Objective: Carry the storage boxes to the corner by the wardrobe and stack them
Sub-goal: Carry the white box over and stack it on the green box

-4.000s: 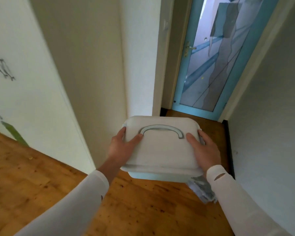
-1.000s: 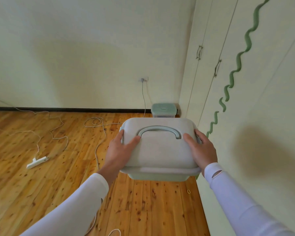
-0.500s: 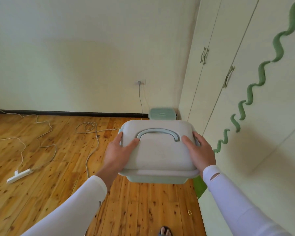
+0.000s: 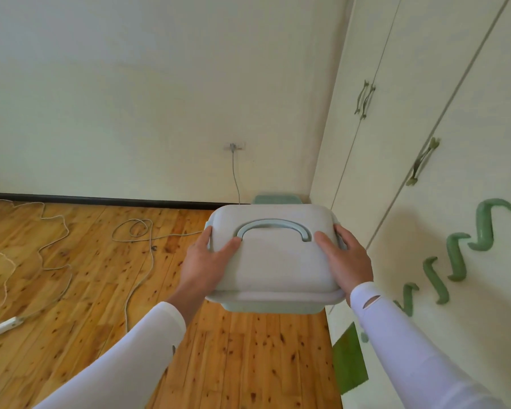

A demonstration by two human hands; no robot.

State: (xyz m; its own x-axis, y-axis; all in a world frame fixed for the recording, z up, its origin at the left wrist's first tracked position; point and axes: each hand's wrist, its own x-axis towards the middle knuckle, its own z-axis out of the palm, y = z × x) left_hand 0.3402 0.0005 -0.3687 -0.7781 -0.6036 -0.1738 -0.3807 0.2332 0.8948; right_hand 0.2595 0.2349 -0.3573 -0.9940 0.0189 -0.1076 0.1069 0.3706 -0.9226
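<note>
Carrying step: the left hand (image 4: 202, 261) and right hand (image 4: 345, 261) clasp the grey storage box (image 4: 273, 270) by its sides, beside the wardrobe (image 4: 396, 143). Next, I'd say, it needs lowering squarely onto the green box (image 4: 275, 199) in the corner.

Both arms are covered to the wrist by long, close-fitting white sleeves of smooth, slightly glossy stretch fabric, each ending in a plain rounded cuff, beyond which the left hand (image 4: 202, 262) and the right hand (image 4: 347, 262) are bare. The right sleeve (image 4: 410, 346) takes a faint lilac-blue cast in the light and has a small oval slit (image 4: 371, 301) on its upper side just behind the cuff. The left sleeve (image 4: 124, 360) reads as a warmer white, lies in soft, shallow folds further up the forearm, and carries a tiny dark mark (image 4: 173, 348) on its inner edge a little back from the cuff.
</note>
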